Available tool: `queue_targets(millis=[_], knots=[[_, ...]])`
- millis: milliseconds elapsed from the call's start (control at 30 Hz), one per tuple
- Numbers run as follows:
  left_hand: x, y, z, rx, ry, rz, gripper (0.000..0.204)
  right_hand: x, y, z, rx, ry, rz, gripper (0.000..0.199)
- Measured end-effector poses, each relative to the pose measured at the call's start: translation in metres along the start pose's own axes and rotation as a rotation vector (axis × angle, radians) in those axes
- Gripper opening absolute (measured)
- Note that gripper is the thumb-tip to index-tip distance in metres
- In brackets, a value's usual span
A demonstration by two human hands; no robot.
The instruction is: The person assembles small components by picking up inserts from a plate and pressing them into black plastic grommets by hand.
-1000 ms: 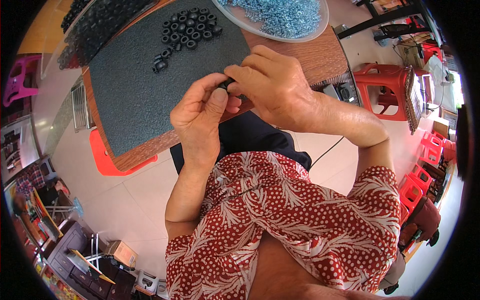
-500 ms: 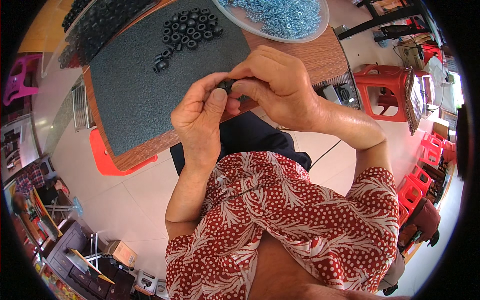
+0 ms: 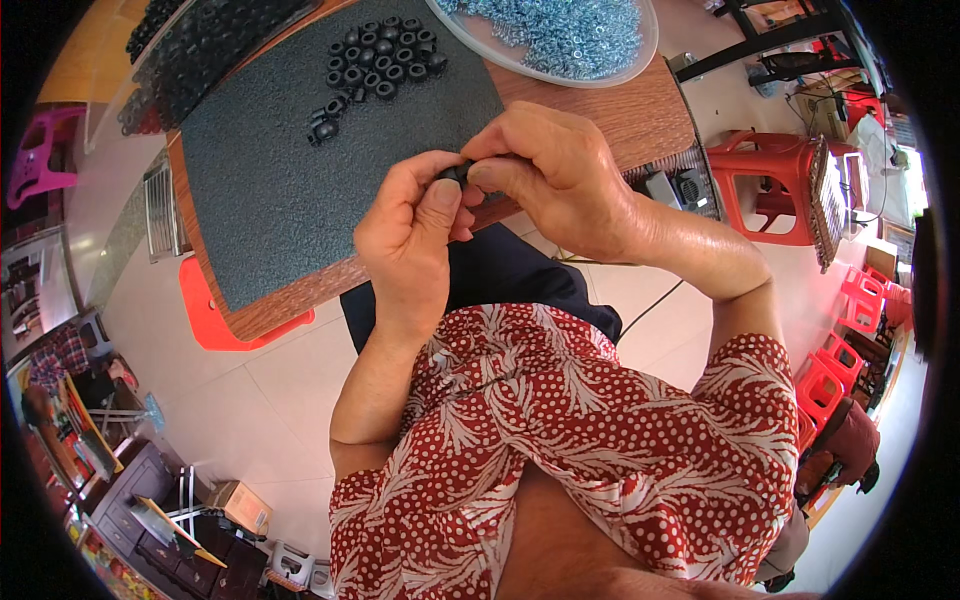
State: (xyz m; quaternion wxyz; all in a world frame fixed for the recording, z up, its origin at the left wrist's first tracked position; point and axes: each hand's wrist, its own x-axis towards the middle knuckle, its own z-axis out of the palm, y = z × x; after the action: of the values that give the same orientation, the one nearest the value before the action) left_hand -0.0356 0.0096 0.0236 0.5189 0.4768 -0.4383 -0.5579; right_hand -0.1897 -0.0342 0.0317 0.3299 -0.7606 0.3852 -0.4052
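Observation:
My left hand [image 3: 410, 230] and my right hand [image 3: 560, 175] meet over the near edge of a wooden table [image 3: 640, 110]. Both pinch one small black ring-shaped part [image 3: 455, 173] between their fingertips; most of it is hidden by the fingers. Beyond the hands a dark textured mat [image 3: 270, 170] covers the table. On its far side lies a cluster of several black ring parts [image 3: 385, 50], with a few loose ones [image 3: 325, 120] beside it. A shallow white tray [image 3: 590, 75] heaped with small silvery-blue metal pieces stands at the far right.
A pile of black parts [image 3: 190, 50] lies at the table's far left. A red plastic stool [image 3: 770, 190] stands to the right, with more red stools [image 3: 840, 370] farther right. An orange-red stool [image 3: 205, 310] sticks out under the table. A pink stool [image 3: 40, 150] is at left.
Both hands have stayed together at the table edge. The fingers have shifted slightly around the small black part; the right hand's fingertips now cover more of it.

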Motion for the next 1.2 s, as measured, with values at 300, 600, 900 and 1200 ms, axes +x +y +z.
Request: queue_targets(millis=[300, 600, 900, 1200], knots=[[0.005, -0.006, -0.005, -0.254, -0.066, -0.057, 0.023, 0.003, -0.012, -0.007, 0.399, -0.082, 0.335, 0.010], [0.005, -0.005, -0.004, -0.236, -0.077, -0.055, 0.023, 0.006, -0.016, -0.012, 0.524, -0.121, 0.386, 0.007], [0.004, -0.006, -0.005, -0.258, -0.067, -0.068, 0.023, 0.010, -0.017, -0.020, 0.419, -0.264, 0.442, 0.011], [0.003, -0.005, -0.003, -0.217, -0.040, -0.058, 0.021, 0.010, -0.006, -0.014, 0.227, -0.140, 0.118, 0.008]])
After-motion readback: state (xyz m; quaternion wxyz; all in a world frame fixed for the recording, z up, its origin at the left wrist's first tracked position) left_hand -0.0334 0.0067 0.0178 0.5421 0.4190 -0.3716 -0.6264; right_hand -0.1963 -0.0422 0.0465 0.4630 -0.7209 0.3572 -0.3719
